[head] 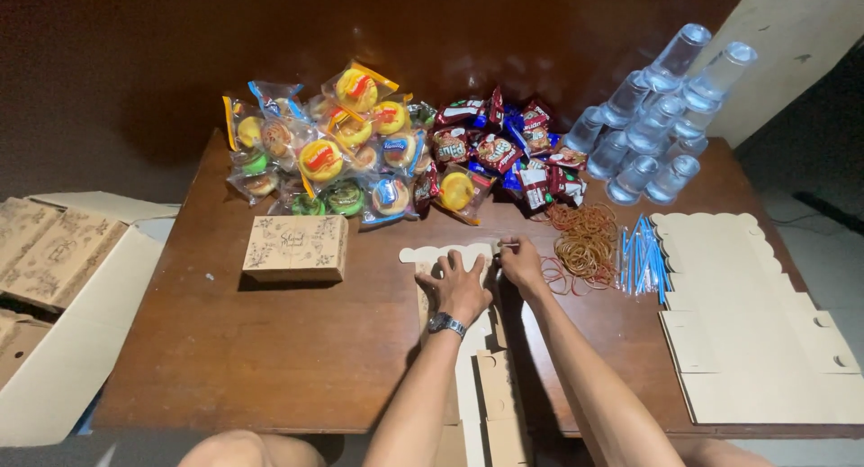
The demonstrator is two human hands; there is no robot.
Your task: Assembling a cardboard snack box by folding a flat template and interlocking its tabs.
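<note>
A flat, unfolded cardboard box blank point(481, 377) lies on the brown wooden table point(270, 341), running from the front edge toward the middle. My left hand point(461, 285), with a wristwatch, presses flat on the blank near its scalloped far flap point(432, 252). My right hand point(520, 262) pinches the blank's right edge beside that flap. A finished folded box point(295, 248) with a printed lid stands to the left.
Wrapped cakes point(346, 148) and snack packets point(499, 148) are heaped at the back. Stacked clear plastic cups point(661, 116), rubber bands point(583, 237) and blue straws point(641, 255) lie right of centre. A pile of flat blanks point(756, 332) fills the right; an open carton point(54, 296) sits left.
</note>
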